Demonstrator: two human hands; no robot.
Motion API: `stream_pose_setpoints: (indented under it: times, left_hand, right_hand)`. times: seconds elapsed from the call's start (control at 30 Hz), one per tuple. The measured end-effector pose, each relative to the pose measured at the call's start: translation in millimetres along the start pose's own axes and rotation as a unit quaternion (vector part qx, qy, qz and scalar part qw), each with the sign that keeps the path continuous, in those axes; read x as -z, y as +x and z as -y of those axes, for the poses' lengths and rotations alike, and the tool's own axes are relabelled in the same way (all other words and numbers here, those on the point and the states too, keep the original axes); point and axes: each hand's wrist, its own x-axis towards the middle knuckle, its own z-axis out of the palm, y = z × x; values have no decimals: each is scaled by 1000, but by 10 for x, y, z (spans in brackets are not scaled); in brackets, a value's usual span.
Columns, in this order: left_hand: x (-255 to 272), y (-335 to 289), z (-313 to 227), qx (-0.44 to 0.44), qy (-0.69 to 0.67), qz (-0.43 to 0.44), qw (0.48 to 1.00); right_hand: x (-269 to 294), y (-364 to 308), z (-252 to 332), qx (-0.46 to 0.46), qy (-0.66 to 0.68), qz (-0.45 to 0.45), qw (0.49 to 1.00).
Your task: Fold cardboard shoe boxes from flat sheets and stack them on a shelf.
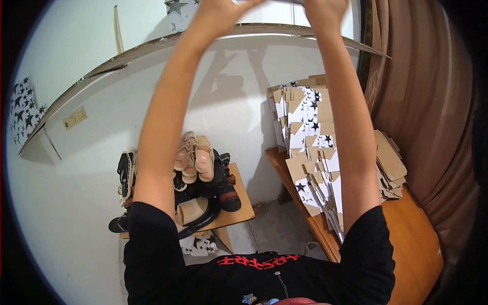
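Both my arms are raised, reaching past a wall shelf (147,51) to the top edge of the view. My left hand (219,15) is partly cut off there, with its thumb stretched toward a dark, thin edge of something (285,1) between the hands. My right hand (326,11) is at the other end of that thing, its fingers mostly out of view. Most of the thing lies outside the picture, so its kind does not show. A white box with black stars (179,14) stands on the shelf, left of my left hand.
Below left, a small table (243,203) bears piled sandals and shoes (204,160). At right, a wooden table (414,244) holds stacks of folded star-print cardboard boxes (311,119). A brown curtain (432,101) hangs beside it. Wall sockets (75,118) sit under the shelf.
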Motion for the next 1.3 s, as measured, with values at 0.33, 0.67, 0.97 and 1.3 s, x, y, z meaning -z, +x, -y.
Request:
stream_pose_setpoints:
  times: [0.33, 0.67, 0.97, 1.3]
  left_hand:
    - [1251, 1041, 1372, 52, 0, -146, 988]
    - [1365, 1050, 1794, 43, 86, -186, 978]
    - [1659, 963, 2268, -32, 381, -107, 918]
    - [1590, 931, 2120, 227, 429, -7, 874]
  right_hand:
    - [-1457, 794, -961, 97, -156, 100, 978]
    - [-1844, 614, -1597, 16, -126, 113, 986]
    - [-2049, 640, -1964, -70, -106, 184, 975]
    - [-1982, 433, -1856, -36, -290, 293, 910]
